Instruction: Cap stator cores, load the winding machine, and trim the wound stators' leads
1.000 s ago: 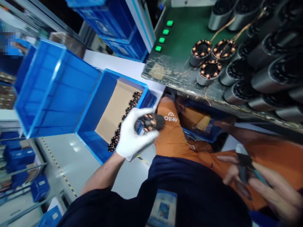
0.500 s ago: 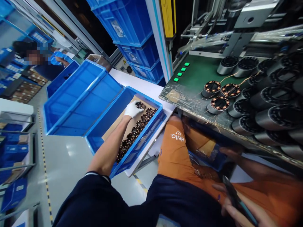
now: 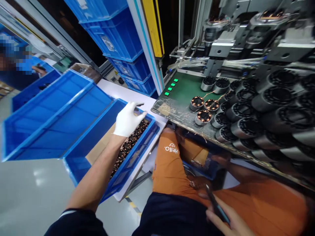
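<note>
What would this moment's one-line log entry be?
left hand: gloved, open over blue bin | right hand: holds hand tool | bin: copper-wound parts

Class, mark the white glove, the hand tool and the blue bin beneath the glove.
White glove (image 3: 126, 122): head view, on its back.
Hand tool (image 3: 217, 206): head view, middle of its body.
Blue bin (image 3: 94, 135): head view, inner wall.

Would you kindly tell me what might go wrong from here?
The open, white-gloved left hand above the blue plastic bin might knock the dark, copper-wound rings inside.
The right hand holds a slim dark tool with its tip near the orange cloth trousers, and might catch the fabric.
Thin copper-coloured wires trail among the grey metal cylinders on the green worktop and might snag.
</note>
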Available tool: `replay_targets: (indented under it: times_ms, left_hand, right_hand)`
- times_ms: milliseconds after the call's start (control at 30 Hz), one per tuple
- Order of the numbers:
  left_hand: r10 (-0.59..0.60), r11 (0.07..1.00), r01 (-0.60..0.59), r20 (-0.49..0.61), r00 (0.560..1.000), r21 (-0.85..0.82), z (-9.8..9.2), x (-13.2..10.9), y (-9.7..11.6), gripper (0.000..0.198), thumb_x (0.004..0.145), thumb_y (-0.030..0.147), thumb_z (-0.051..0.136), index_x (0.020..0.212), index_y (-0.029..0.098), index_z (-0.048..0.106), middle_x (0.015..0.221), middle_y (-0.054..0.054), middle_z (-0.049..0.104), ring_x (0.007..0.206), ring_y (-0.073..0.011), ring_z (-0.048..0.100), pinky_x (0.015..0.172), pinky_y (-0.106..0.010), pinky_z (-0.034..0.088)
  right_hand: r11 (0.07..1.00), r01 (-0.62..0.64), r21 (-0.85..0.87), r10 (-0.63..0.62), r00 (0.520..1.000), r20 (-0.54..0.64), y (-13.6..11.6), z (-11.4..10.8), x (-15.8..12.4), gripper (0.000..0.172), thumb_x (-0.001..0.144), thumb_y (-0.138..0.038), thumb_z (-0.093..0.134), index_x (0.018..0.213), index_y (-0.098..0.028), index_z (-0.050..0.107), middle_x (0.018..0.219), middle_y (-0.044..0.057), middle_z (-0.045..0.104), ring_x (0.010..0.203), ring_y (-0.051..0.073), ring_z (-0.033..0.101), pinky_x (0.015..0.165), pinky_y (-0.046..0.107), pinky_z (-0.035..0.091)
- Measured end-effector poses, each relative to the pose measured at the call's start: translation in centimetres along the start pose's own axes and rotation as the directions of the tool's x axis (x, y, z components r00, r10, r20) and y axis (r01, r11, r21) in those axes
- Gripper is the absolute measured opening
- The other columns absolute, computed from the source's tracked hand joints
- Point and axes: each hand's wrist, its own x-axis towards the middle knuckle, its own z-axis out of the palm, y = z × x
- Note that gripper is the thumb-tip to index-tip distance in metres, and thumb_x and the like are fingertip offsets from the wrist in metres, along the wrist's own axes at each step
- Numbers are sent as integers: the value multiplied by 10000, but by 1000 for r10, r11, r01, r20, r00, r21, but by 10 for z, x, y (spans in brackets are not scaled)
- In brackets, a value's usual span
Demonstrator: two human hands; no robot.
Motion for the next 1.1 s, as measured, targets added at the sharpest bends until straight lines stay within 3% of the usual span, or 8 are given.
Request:
replay_targets:
  times_ms: [67,167,300,467,533,667,833,1100]
  left_hand:
    - [308,946,-315,-85,948,-81,12,-9,51,491,1053,549,774,1480,309,741,1637,-96,674,1491,-335,649,1337,-552,489]
    - [622,763,-640,-165,765,-90,54,-10,120,460,1044,608,794,1390,306,792,1774,-113,558,1634,-400,498,1369,-649,419]
    - [599,763,-623,-175,782,-171,108,2,165,321,962,554,912,1072,263,833,1757,-118,585,1659,-437,444,1384,-685,386]
    - [471,754,-515,-211,856,-407,101,-40,165,203,1093,451,756,1075,252,721,1666,-132,633,1633,-394,503,1335,-674,473]
    - [370,652,-288,-37,928,-701,84,-77,165,190,1175,471,566,1190,290,621,1426,-106,747,1400,-318,712,1180,-593,628]
    - [385,429,64,247,889,-901,57,-135,178,342,1104,563,655,1322,344,508,1271,-92,754,1150,-287,810,1006,-523,705]
    - [331,557,-201,-7,944,-806,56,-159,195,617,828,281,1033,1262,314,595,1128,-17,739,984,-227,821,955,-444,713]
    - [480,653,-417,-80,874,-633,60,-165,175,722,762,406,1082,1365,334,690,1192,-65,779,1081,-325,840,959,-545,739]
  right_hand:
    - [1000,0,-24,1,999,50,-17,0,0,798,940,-768,720,1508,-213,802,1316,147,856,1285,345,794,1187,396,608]
    - [998,7,-70,2,992,130,-38,4,-3,819,979,-739,679,1601,-208,722,1266,140,842,1209,326,792,1174,418,607]
    - [994,57,-92,-44,990,138,-33,8,-14,785,1033,-677,660,1698,-262,601,1321,124,811,1236,303,768,1203,436,584]
    - [997,24,75,-24,1000,-12,3,0,-29,697,1077,-593,596,1688,-258,590,1429,147,789,1386,328,730,1307,534,513]
    - [988,-8,154,22,996,-91,3,-3,-35,668,1095,-586,583,1681,-269,618,1436,142,796,1401,340,731,1313,563,511]
    - [976,166,141,-133,967,-219,-29,-9,-41,555,1140,-498,611,1655,-300,667,1443,114,805,1314,320,775,1279,543,555]
    - [893,450,20,-420,847,-325,-69,-19,-38,617,1104,-232,600,1705,-370,598,1551,56,745,1332,276,753,1217,472,598]
    - [814,581,-1,-551,772,-318,-81,-19,-35,610,1112,-224,620,1708,-352,585,1682,40,688,1513,312,667,1263,532,578]
